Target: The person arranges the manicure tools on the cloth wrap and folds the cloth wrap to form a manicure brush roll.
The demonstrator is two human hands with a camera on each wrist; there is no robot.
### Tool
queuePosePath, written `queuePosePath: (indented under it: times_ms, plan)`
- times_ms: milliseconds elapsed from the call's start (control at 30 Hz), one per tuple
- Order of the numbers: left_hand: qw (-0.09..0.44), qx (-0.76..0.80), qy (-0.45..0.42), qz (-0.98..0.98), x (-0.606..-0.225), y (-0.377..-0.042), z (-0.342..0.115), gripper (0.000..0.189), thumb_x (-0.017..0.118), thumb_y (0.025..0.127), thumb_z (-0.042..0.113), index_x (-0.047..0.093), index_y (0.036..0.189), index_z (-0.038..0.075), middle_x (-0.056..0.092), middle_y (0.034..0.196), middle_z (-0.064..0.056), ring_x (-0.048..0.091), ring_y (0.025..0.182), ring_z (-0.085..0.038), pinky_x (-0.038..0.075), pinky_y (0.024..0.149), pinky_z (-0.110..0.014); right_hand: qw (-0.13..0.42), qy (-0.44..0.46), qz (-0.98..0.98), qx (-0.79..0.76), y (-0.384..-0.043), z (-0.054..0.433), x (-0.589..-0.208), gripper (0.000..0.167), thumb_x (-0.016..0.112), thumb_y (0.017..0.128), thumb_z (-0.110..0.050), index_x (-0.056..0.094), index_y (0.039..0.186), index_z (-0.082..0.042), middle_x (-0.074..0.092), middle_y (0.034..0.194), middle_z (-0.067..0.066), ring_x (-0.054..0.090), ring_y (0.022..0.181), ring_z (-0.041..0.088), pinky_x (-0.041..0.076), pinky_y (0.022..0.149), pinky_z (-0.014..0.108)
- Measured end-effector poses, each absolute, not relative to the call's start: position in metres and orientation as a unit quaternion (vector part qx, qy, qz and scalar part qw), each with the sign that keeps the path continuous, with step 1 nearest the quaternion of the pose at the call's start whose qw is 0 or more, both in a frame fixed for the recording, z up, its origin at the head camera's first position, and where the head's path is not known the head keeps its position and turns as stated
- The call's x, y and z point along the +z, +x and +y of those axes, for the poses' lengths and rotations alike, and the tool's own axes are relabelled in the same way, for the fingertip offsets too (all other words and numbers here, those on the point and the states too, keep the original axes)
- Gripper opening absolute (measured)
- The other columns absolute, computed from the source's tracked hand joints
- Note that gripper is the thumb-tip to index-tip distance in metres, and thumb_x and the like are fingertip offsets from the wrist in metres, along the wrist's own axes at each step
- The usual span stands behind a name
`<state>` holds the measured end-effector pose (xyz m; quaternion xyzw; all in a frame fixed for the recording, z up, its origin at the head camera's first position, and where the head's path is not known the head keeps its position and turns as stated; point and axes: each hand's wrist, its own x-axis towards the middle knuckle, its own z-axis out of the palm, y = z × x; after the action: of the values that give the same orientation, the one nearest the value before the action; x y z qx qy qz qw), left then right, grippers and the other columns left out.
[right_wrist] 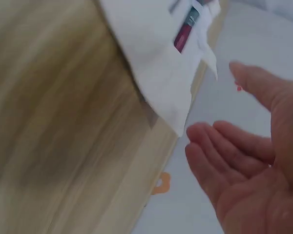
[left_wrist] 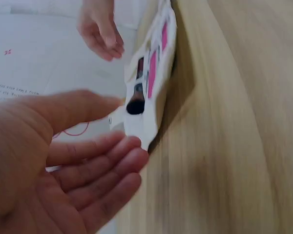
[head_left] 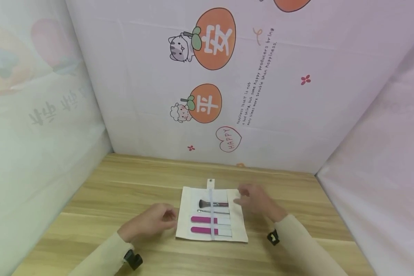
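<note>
A white fabric tool pouch [head_left: 184, 212] lies unfolded on the table, its snap tab [head_left: 211, 184] pointing to the far side. Under its elastic band sit a makeup brush [head_left: 204, 203], a thin metal tool [head_left: 207, 211] and two magenta nail files [head_left: 201, 219]. My left hand [head_left: 155, 219] is at the pouch's left edge, fingers relaxed and nothing in them; in the left wrist view its fingertips [left_wrist: 136, 158] are right by the corner. Over the far right corner hovers my right hand [head_left: 255, 199], also holding nothing, thumb and fingers apart in the right wrist view.
The wooden table [head_left: 131, 191] extends around the pouch. A printed white cloth [head_left: 141, 96] hangs behind it, and pale cloth walls [head_left: 383, 184] rise at both sides. Dark wrist straps [head_left: 133, 259] show at both cuffs.
</note>
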<state>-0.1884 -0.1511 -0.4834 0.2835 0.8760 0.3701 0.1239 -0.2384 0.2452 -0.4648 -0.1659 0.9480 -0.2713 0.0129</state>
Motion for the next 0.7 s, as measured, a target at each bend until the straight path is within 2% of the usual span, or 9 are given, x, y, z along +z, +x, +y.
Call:
queuePosePath:
  times_ms: [133, 300, 400, 567, 700]
  plan:
    - [0.065, 0.289, 0.355, 0.887, -0.483, -0.187, -0.151, 0.027, 0.073, 0.098, 0.014, 0.071, 0.122, 0.002, 0.073, 0.121, -0.008, 0.069, 0.113, -0.021, 0.058, 0.101, -0.041, 0.017, -0.279, 0.947, -0.155, -0.207, 0.249, -0.460, 0.053, 0.081, 0.093, -0.035, 0.069, 0.129, 0.002, 0.075, 0.120, 0.015, 0.072, 0.109, 0.029, 0.060, 0.095, 0.047]
    - [0.020, 0.221, 0.394, 0.892, -0.483, -0.183, -0.145, 0.033, 0.074, 0.095, 0.014, 0.070, 0.125, 0.002, 0.072, 0.124, -0.006, 0.068, 0.116, -0.020, 0.057, 0.102, -0.040, -0.032, -0.384, 0.921, -0.065, -0.177, 0.253, -0.463, 0.050, 0.081, 0.092, -0.035, 0.070, 0.124, 0.002, 0.073, 0.117, 0.014, 0.070, 0.104, 0.026, 0.059, 0.093, 0.043]
    - [0.011, 0.194, 0.400, 0.896, -0.486, -0.181, -0.142, 0.034, 0.077, 0.094, 0.016, 0.071, 0.125, 0.004, 0.072, 0.124, -0.004, 0.068, 0.116, -0.018, 0.057, 0.103, -0.037, -0.057, -0.400, 0.914, -0.043, -0.163, 0.253, -0.467, 0.051, 0.084, 0.089, -0.034, 0.070, 0.123, 0.000, 0.071, 0.115, 0.013, 0.069, 0.098, 0.024, 0.060, 0.088, 0.039]
    - [0.017, 0.165, 0.414, 0.895, -0.490, -0.175, -0.137, 0.038, 0.080, 0.093, 0.022, 0.071, 0.128, 0.008, 0.071, 0.127, -0.002, 0.067, 0.117, -0.017, 0.056, 0.105, -0.036, -0.089, -0.413, 0.906, -0.014, -0.149, 0.253, -0.473, 0.053, 0.087, 0.085, -0.033, 0.070, 0.123, 0.000, 0.073, 0.117, 0.014, 0.072, 0.101, 0.025, 0.062, 0.088, 0.037]
    - [0.014, 0.158, 0.434, 0.887, -0.491, -0.171, -0.135, 0.040, 0.081, 0.091, 0.020, 0.070, 0.127, 0.007, 0.071, 0.126, -0.005, 0.068, 0.117, -0.019, 0.057, 0.105, -0.037, -0.065, -0.395, 0.916, -0.031, -0.145, 0.252, -0.477, 0.051, 0.086, 0.086, -0.027, 0.069, 0.125, -0.001, 0.073, 0.119, 0.012, 0.071, 0.101, 0.022, 0.062, 0.087, 0.036]
